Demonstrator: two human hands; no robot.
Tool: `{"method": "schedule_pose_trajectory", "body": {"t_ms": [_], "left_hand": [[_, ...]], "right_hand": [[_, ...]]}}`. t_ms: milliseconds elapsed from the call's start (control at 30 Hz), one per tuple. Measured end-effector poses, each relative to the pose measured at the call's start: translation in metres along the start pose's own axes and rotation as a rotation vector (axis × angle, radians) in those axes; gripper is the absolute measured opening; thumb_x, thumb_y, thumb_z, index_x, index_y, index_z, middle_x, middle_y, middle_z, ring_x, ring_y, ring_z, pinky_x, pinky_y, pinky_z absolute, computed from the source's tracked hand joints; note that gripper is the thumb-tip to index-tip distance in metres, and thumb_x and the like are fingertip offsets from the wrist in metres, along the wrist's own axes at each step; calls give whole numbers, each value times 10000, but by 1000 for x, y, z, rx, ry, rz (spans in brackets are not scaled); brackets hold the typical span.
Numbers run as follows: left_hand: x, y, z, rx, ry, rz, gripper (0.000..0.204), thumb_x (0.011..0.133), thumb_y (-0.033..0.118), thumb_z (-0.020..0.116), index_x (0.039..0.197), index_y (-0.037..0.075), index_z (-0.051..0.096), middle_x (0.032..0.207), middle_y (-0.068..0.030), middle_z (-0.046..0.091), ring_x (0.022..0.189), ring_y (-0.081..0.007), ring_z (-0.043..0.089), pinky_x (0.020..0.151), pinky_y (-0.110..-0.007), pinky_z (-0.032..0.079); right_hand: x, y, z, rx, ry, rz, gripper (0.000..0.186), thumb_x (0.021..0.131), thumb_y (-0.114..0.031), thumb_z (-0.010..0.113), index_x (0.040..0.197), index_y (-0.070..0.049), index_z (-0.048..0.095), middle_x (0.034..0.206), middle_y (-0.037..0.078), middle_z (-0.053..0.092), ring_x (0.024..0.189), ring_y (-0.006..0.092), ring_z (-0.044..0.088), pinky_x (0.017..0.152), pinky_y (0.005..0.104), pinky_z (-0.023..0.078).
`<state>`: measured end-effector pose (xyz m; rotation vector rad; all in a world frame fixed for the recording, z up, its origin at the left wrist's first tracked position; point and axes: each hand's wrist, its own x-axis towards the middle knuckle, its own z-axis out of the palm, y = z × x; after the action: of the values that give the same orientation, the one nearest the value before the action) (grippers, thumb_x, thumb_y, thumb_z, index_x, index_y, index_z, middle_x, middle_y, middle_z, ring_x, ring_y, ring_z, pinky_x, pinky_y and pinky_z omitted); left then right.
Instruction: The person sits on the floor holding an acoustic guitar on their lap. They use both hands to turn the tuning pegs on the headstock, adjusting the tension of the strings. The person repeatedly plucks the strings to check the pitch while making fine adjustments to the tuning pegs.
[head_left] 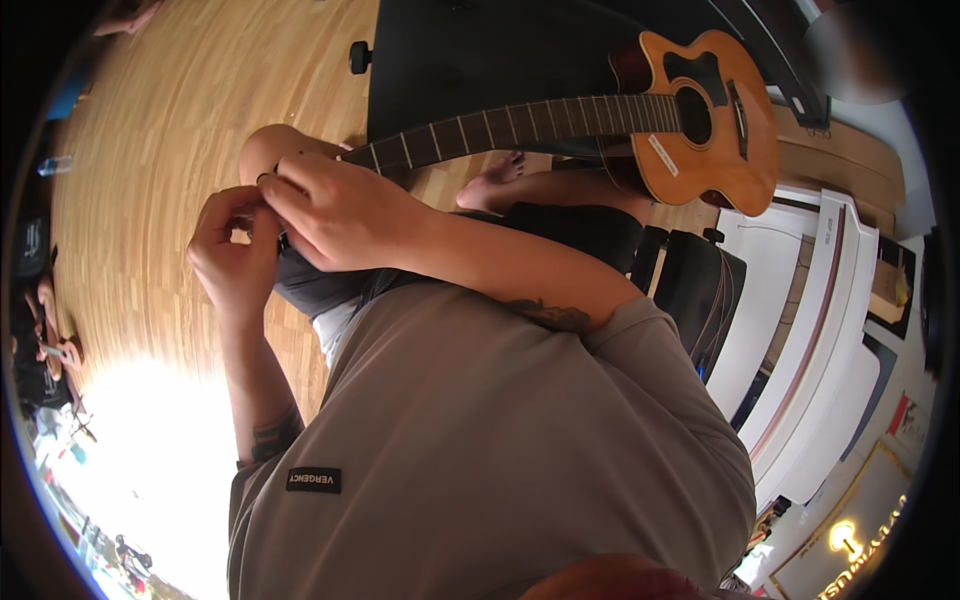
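Note:
My left hand [235,250] and my right hand [345,210] meet at the left, above my knee, with thumbs and fingers pinched together. A tiny dark round piece [265,178] shows at the right fingertips; what else the fingers hold is too small to make out. To the right lies an acoustic guitar [722,172] with a pale wooden top, a black pickguard and a round sound hole. Its dark fretted neck [460,136] runs left toward my right hand. That hand hides the neck's far end, and I cannot tell whether strings are fitted.
Behind the guitar stands a large black panel [480,60]. A white piano-like keyboard instrument [805,350] is at the right, beside a black padded seat [700,290]. A bottle [55,165] stands on the wooden floor [170,120]. Another person's hand [70,353] shows at the left edge.

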<state>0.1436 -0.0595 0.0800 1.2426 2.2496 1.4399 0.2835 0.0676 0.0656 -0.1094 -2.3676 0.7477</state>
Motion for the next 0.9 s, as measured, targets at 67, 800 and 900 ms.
{"method": "schedule_pose_trajectory", "body": {"t_ms": [67, 800, 900], "left_hand": [[0, -2, -9, -228, -102, -174, 164, 926, -32, 697, 1086, -12, 729, 892, -29, 716, 809, -95, 667, 744, -253, 543], [-1, -37, -1, -591, -82, -315, 152, 929, -15, 739, 1058, 13, 664, 940, -30, 726, 824, -96, 689, 732, -247, 550], [-6, -58, 1, -398, -137, -293, 128, 906, -19, 721, 1025, 9, 680, 948, -40, 738, 825, -98, 689, 733, -249, 555]], "right_hand": [[5, 5, 1, -113, 92, -159, 274, 881, -150, 751, 1095, 10, 694, 894, 84, 585, 748, 221, 711, 625, 337, 611], [12, 20, 11, 392, -46, 324, 74, 899, -86, 764, 920, -16, 755, 748, 130, 703, 635, 276, 719, 600, 369, 557], [-4, 32, 29, 209, -56, 159, 81, 904, -141, 774, 936, -70, 754, 785, 88, 700, 639, 289, 711, 596, 391, 576]]}}
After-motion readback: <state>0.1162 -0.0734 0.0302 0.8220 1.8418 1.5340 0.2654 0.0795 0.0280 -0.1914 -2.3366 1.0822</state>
